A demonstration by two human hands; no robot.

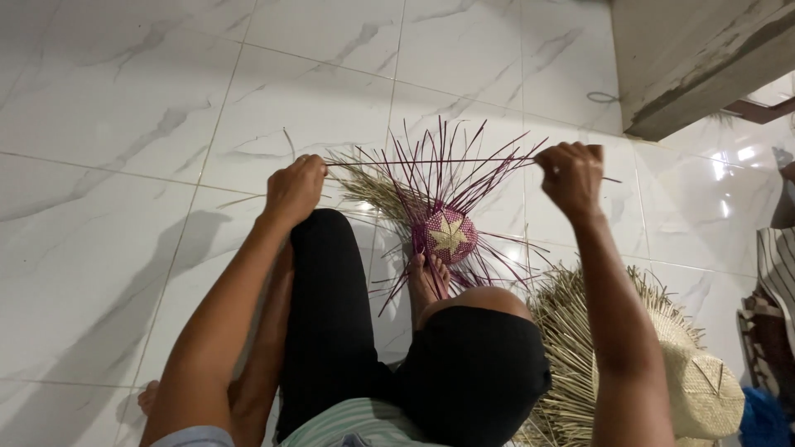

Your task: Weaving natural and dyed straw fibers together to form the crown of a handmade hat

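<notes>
My left hand (295, 189) and my right hand (571, 175) are both closed on the ends of one long purple strand (431, 161), stretched taut and level between them. Below the strand, a small woven piece (450, 235) in purple with a pale star pattern rests on the floor against my foot (428, 281). Many loose purple strands (464, 178) fan out from it, along with pale straw strands (368, 182) on its left side. My knees in black trousers (331, 290) sit between my arms.
A pale woven straw basket (704, 389) with loose straw ends lies at the lower right. The floor is white marble tile (124, 124). A concrete wall base (696, 74) rises at the upper right. Striped fabric (774, 273) and a blue object (763, 418) sit at the right edge.
</notes>
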